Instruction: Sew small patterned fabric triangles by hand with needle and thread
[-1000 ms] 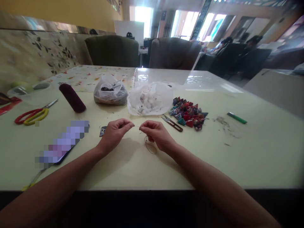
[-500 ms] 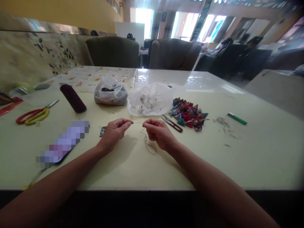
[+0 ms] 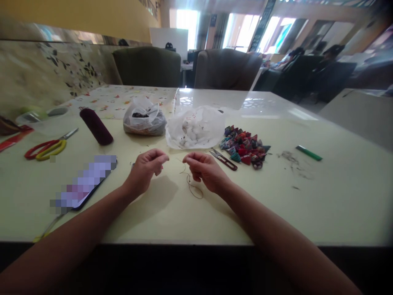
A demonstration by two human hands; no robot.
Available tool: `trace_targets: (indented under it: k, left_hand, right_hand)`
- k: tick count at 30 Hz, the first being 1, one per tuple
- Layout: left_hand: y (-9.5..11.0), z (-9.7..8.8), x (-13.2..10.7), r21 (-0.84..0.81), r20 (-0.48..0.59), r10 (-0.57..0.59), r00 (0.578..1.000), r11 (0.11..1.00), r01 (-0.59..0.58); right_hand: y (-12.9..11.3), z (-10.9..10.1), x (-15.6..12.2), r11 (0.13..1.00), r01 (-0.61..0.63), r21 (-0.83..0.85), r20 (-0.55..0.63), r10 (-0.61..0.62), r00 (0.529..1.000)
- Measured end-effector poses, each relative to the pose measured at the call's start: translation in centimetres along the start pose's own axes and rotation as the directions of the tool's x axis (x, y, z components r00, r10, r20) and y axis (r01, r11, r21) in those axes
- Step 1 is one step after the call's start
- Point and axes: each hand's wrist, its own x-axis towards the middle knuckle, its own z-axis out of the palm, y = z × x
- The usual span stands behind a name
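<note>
Right hand (image 3: 204,170): curled shut, thumb and forefinger pinched on brown thread (image 3: 193,187), just above the cream table (image 3: 307,196). Thread dropping from the pinch toward 6 o'clock, then lying in a loose loop on the tabletop beside the wrist. Fine strand also running toward 9 o'clock into the gap between the hands; whether reaching the left hand (image 3: 146,167), cannot tell. Left hand: fingers folded, thumb pressed to fingertips, pinch closed; anything inside too small to make out. Hands near each other, not touching.

Outward from the thread:
- 2 o'clock, just beside the right hand: thread snips (image 3: 224,159), dark red handles.
- Beyond them, same bearing: heap of small patterned fabric pieces (image 3: 244,146).
- 12 o'clock: white plastic bag (image 3: 196,128) of pale stuffing, red marks on it, not legible.
- 11 o'clock: clear bag (image 3: 144,119), dark contents.
- Toward 10 o'clock: maroon spool (image 3: 96,126) lying tilted, then scissors (image 3: 49,148), red and yellow handles.
- 9 o'clock of the left hand: phone (image 3: 84,183), screen blurred out, nothing readable.
- 3 o'clock, well apart: thread scraps (image 3: 288,157) and a green stick-shaped item (image 3: 308,153), no label legible.
- Far side of the table, 12 o'clock: armchairs (image 3: 147,65).
</note>
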Motion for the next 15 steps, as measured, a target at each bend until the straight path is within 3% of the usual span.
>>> trace_targets:
  k: [3, 5, 7, 9, 12, 15]
  left_hand:
    - [1.9, -0.8, 0.8, -0.254, -0.132, 0.021, 0.991, 0.966, -0.054]
    - [3.8, -1.4, 0.9, -0.383, -0.176, -0.033, 0.984, 0.923, -0.038]
    - [5.9, -1.9, 0.5, -0.465, -0.172, -0.086, 0.981, 0.885, -0.004]
    - [7.7, -2.6, -0.4, -0.534, -0.076, -0.105, 0.992, 0.844, 0.049]
    - [9.1, -4.0, -2.0, -0.485, 0.009, -0.047, 0.999, 0.873, 0.046]
    - [8.9, -5.1, -3.0, -0.348, -0.051, 0.048, 0.998, 0.935, -0.063]
  right_hand:
    - [-0.6, -1.2, 0.5, 0.993, 0.060, 0.098, -0.055, -0.054, 0.997]
    - [-1.1, -2.2, 0.9, 0.987, 0.089, 0.132, -0.097, -0.076, 0.992]
    - [-1.6, -3.2, 1.2, 0.984, 0.126, 0.128, -0.142, -0.108, 0.984]
    - [-2.1, -4.2, 1.5, 0.980, 0.163, 0.111, -0.190, -0.140, 0.972]
    - [-3.2, -5.3, 1.4, 0.977, 0.197, 0.083, -0.237, -0.173, 0.956]
    - [-4.7, -5.5, 0.6, 0.968, 0.234, 0.096, -0.135, -0.220, 0.966]
